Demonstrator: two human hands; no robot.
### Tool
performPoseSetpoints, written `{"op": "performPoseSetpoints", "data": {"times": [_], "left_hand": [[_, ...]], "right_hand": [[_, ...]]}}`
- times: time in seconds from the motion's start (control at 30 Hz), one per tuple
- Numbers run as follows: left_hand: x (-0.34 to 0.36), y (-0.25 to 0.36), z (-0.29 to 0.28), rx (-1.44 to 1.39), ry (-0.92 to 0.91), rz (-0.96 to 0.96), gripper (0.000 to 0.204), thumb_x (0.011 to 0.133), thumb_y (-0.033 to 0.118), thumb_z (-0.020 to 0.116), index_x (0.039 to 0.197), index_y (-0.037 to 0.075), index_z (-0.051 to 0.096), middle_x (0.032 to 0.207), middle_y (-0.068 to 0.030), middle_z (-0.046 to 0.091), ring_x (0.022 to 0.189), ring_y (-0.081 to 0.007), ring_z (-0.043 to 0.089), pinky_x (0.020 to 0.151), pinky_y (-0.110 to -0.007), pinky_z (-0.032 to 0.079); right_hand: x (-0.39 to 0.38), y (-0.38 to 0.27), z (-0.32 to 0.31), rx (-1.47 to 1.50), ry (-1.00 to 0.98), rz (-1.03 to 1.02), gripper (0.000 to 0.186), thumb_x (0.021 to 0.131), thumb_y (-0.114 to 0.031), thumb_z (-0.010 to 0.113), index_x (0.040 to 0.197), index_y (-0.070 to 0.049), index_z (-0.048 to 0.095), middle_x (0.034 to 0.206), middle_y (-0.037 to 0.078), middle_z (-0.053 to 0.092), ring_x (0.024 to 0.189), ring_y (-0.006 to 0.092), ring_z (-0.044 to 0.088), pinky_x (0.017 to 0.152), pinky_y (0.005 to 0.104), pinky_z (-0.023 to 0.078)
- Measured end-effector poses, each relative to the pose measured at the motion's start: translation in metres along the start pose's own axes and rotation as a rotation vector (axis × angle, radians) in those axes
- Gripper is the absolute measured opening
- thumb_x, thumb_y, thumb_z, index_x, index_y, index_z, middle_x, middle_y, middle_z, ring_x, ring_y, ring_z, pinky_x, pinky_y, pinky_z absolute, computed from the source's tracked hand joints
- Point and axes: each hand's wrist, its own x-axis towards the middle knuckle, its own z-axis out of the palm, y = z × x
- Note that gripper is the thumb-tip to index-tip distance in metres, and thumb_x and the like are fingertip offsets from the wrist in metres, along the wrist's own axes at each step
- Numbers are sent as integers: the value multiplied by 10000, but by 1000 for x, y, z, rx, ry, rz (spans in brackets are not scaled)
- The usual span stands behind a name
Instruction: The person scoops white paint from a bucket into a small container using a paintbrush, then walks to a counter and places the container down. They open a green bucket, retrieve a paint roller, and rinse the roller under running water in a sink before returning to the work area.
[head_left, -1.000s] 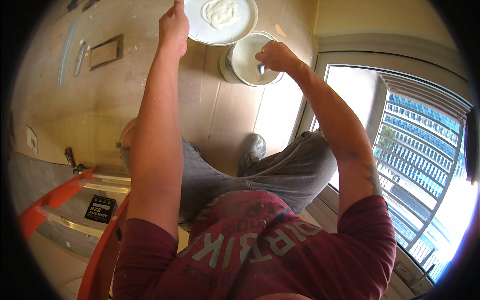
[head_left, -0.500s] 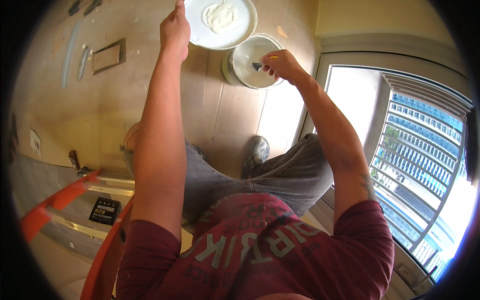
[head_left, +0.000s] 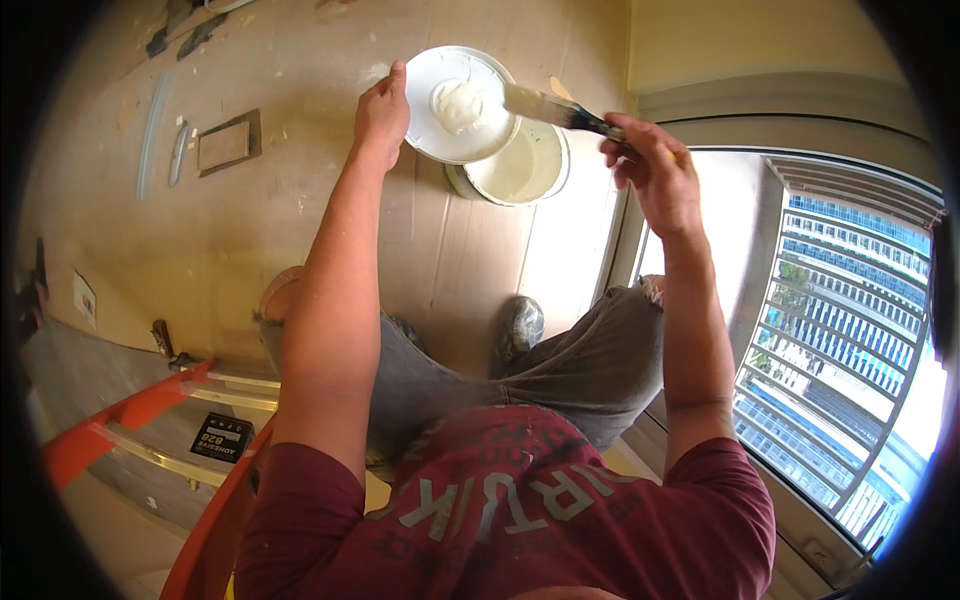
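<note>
My left hand (head_left: 382, 115) grips the left rim of a round white lid (head_left: 428, 125), which carries a blob of white paste (head_left: 460, 105). My right hand (head_left: 650, 170) holds a brush-like tool (head_left: 585, 118) with a dark handle; its pale, blurred end is over the lid's right edge, and I cannot tell whether it touches. Below and right of the lid, partly hidden by it, a bucket (head_left: 528, 172) with pale contents stands on the sheet-covered floor (head_left: 450, 260).
An orange ladder (head_left: 100, 435) and a black box (head_left: 222, 437) are at lower left. A flat board (head_left: 225, 148) and strips (head_left: 152, 135) lie at upper left. A window (head_left: 820, 320) with slats is at right. My knees and shoe (head_left: 520, 330) are below the bucket.
My right hand has come up out of the bucket and to the right, bringing the tool over the lid. My left hand and lid have shifted right and down in the picture.
</note>
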Motion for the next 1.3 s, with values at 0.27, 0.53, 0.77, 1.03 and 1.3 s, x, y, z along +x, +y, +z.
{"op": "performPoseSetpoints", "data": {"times": [0.27, 0.53, 0.77, 1.03, 1.3], "left_hand": [[-9, 2, 2, -69, -39, -33, 640, 1079, 503, 432, 1380, -44, 573, 1340, -192, 635, 1211, -252, 594, 1036, -368, 456], [-7, 2, 4, -66, -47, -56, 645, 1077, 492, 444, 1402, -55, 548, 1360, -205, 621, 1231, -261, 582, 1044, -372, 450], [-13, 6, 5, -34, -40, -66, 658, 1074, 500, 449, 1418, -54, 532, 1369, -201, 618, 1256, -264, 578, 1062, -365, 446], [-2, -5, -4, 24, -48, -9, 654, 1070, 507, 459, 1391, -54, 562, 1364, -204, 626, 1239, -266, 592, 1056, -361, 451], [7, 10, -20, 0, 45, 32, 635, 1072, 482, 473, 1392, -60, 558, 1377, -209, 619, 1254, -259, 583, 1054, -349, 444]], "right_hand": [[4, 11, 56, -676, -130, -402, 264, 951, -114, 669, 1194, -30, 725, 919, 136, 699, 796, 202, 655, 753, 336, 532], [11, -5, 59, -856, -175, -442, 248, 949, -111, 669, 1177, -45, 738, 992, 120, 725, 875, 229, 695, 816, 349, 564], [10, -6, 44, -371, -50, -168, 296, 1003, -201, 606, 1177, 2, 731, 930, 88, 740, 797, 129, 628, 716, 291, 544], [9, 5, -3, 236, 169, 52, 353, 1042, -253, 548, 1165, 43, 694, 858, 140, 722, 674, 137, 610, 619, 259, 475], [42, 65, 7, -528, 77, 251, 331, 973, -284, 618, 1055, 13, 741, 782, 95, 726, 607, 120, 639, 526, 266, 492]]}}
